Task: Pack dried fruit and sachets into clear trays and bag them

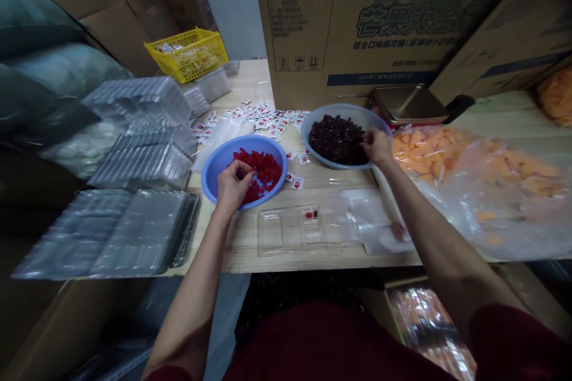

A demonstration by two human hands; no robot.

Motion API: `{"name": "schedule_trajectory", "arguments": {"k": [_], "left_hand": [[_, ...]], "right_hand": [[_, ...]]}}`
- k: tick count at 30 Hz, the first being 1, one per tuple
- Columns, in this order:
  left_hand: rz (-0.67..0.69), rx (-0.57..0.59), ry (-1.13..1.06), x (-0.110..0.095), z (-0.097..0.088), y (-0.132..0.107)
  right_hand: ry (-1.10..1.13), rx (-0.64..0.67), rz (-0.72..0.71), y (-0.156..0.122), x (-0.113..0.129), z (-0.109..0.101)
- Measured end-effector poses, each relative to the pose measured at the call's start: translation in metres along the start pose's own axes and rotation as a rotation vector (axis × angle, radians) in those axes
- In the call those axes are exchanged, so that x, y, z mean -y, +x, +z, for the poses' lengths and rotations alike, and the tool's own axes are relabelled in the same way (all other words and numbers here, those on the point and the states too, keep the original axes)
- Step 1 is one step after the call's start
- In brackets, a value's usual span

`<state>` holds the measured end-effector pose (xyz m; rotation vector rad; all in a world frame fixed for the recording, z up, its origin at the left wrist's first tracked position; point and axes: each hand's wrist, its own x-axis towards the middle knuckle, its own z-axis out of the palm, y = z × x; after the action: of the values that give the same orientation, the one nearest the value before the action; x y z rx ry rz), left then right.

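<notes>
Left hand (233, 184) in blue bowl (209, 168), mid-frame, fingertips at red pieces (268, 168). Right hand (378, 146) in paler bowl (348, 111), right of it, at dark pieces (336, 137). Can't tell if either grips a piece. Clear tray (292, 232) on worktop (286, 263), lower centre: one red, one dark piece near its upper right. Tray stacks (143, 161) at left, yellow basket (192, 65) upper left.

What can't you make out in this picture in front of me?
All in the head view:
Left hand: whether it pinches any red pieces; its own fingers cover the spot.
Right hand: whether it grips any dark pieces; too small and dark.
Yellow basket: its contents, blurred.
Far-right orange heap: cut off by the right edge.
</notes>
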<state>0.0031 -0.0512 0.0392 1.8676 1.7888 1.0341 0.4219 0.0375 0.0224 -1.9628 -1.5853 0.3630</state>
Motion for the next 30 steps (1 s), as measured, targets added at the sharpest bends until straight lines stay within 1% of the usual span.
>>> {"name": "schedule_trajectory", "arguments": {"k": [1,2,3,4,5,6,7,8,9,10,12,13,15,16,18,20,21,22,23,24,25,26,27,28,30], "left_hand": [[0.031,-0.002,-0.067,-0.011,0.001,-0.012],[0.074,0.030,-0.123,-0.021,0.003,-0.027],[0.126,0.090,-0.162,-0.032,0.008,-0.043],[0.181,0.180,-0.182,-0.040,0.016,-0.061],[0.230,0.259,-0.181,-0.047,0.026,-0.077],[0.275,0.314,-0.158,-0.051,0.037,-0.092],[0.314,0.353,-0.126,-0.054,0.049,-0.105],[0.343,0.374,-0.091,-0.054,0.060,-0.116],[0.364,0.386,-0.058,-0.053,0.071,-0.124],[0.377,0.392,-0.033,-0.052,0.081,-0.129],[0.386,0.386,-0.001,-0.051,0.092,-0.136],[0.388,0.378,0.014,-0.051,0.093,-0.138],[0.399,0.362,0.037,-0.055,0.086,-0.137],[0.408,0.352,0.042,-0.058,0.078,-0.135],[0.411,0.298,0.029,-0.062,0.055,-0.122],[0.362,0.209,0.038,-0.058,0.028,-0.097],[0.306,0.171,0.078,-0.051,0.017,-0.080],[0.253,0.177,0.163,-0.042,0.007,-0.060],[0.186,0.220,0.289,-0.031,0.001,-0.041],[0.105,0.304,0.428,-0.018,-0.002,-0.022],[0.032,0.417,0.533,-0.005,-0.002,-0.005],[-0.012,0.516,0.594,0.007,0.001,0.009],[-0.042,0.596,0.628,0.017,0.006,0.019],[-0.053,0.651,0.635,0.025,0.011,0.026],[-0.048,0.687,0.614,0.035,0.019,0.031]], "right_hand": [[0.065,-0.025,-0.023,-0.012,0.003,-0.004],[0.128,-0.037,-0.056,-0.029,0.007,-0.007],[0.195,-0.030,-0.102,-0.051,0.013,-0.008],[0.244,-0.009,-0.150,-0.077,0.019,-0.007],[0.331,0.057,-0.244,-0.105,0.026,-0.002],[0.376,0.169,-0.320,-0.135,0.033,0.004],[0.395,0.269,-0.364,-0.163,0.038,0.013],[0.378,0.324,-0.381,-0.187,0.042,0.023],[0.336,0.334,-0.402,-0.208,0.045,0.034],[0.299,0.334,-0.419,-0.224,0.046,0.044],[0.227,0.288,-0.451,-0.241,0.044,0.060],[0.197,0.257,-0.468,-0.244,0.043,0.065],[0.137,0.193,-0.502,-0.244,0.040,0.071],[0.107,0.166,-0.518,-0.244,0.040,0.071],[0.062,0.138,-0.548,-0.243,0.041,0.067],[0.062,0.133,-0.562,-0.243,0.042,0.059],[0.074,0.128,-0.560,-0.242,0.042,0.054],[0.090,0.116,-0.551,-0.240,0.042,0.048],[0.103,0.094,-0.535,-0.236,0.042,0.042],[0.110,0.061,-0.514,-0.231,0.041,0.036],[0.111,0.019,-0.490,-0.224,0.039,0.029],[0.106,-0.030,-0.465,-0.216,0.036,0.021],[0.100,-0.082,-0.441,-0.207,0.033,0.014],[0.091,-0.136,-0.415,-0.198,0.030,0.005],[0.074,-0.236,-0.366,-0.181,0.022,-0.010]]}}
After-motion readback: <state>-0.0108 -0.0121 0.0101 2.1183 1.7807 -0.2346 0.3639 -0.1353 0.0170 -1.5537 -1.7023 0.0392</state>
